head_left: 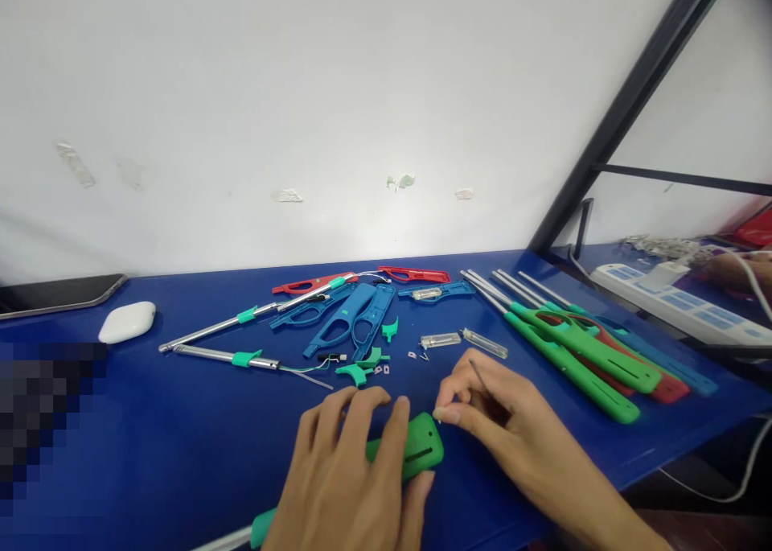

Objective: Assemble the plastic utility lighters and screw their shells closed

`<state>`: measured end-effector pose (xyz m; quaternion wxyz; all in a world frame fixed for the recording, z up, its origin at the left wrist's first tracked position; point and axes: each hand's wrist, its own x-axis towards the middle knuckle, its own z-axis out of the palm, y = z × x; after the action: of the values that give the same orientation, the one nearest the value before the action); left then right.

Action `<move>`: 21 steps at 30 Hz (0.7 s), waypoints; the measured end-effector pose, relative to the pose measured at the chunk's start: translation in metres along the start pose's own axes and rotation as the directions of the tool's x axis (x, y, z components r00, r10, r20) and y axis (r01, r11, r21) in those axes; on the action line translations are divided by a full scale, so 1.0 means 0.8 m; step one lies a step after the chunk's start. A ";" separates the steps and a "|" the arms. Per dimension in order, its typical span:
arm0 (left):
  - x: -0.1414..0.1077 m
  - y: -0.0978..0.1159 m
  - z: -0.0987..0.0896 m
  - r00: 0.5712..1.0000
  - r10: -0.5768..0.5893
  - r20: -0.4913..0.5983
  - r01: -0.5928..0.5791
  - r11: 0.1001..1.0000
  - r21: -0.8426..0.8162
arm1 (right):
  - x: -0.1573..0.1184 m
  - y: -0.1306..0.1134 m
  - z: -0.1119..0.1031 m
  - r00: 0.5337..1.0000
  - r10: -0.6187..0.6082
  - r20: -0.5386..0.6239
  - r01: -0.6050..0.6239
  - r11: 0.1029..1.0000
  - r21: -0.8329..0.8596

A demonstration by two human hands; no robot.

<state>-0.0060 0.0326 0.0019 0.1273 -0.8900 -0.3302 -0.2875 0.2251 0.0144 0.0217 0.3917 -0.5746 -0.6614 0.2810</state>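
My left hand (355, 470) lies closed over the handle of a green long-reach lighter (425, 442) on the table. The handle's rounded end, with a small hole and a dark slot, shows past my fingers; a teal collar and metal tube (232, 537) emerge at the lower left. At that rounded end, my right hand (494, 414) pinches a tiny pale piece (440, 421) between thumb and finger. A thin dark rod (481, 376) sticks up from the same hand. Just beyond it lie two clear fuel tanks (440, 340) and several tiny metal bits (412, 355).
Blue handle shells (343, 318), red shells (416, 275), teal triggers (355, 372) and metal tubes with wires (229, 358) lie across the middle. Lighters with green handles (579, 366) are piled at right. A white earbud case (128, 322), phone (66, 294) and power strip (687, 302) flank them.
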 end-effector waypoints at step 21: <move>0.003 0.011 0.028 0.943 -0.136 0.304 0.228 0.930 -0.290 | -0.007 0.005 0.018 0.999 -0.022 0.032 0.025 0.996 -0.084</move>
<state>0.0110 0.0363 -0.0153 -0.0944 -0.8955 -0.3754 -0.2196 0.2152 0.0107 0.0098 0.3601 -0.5784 -0.6854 0.2568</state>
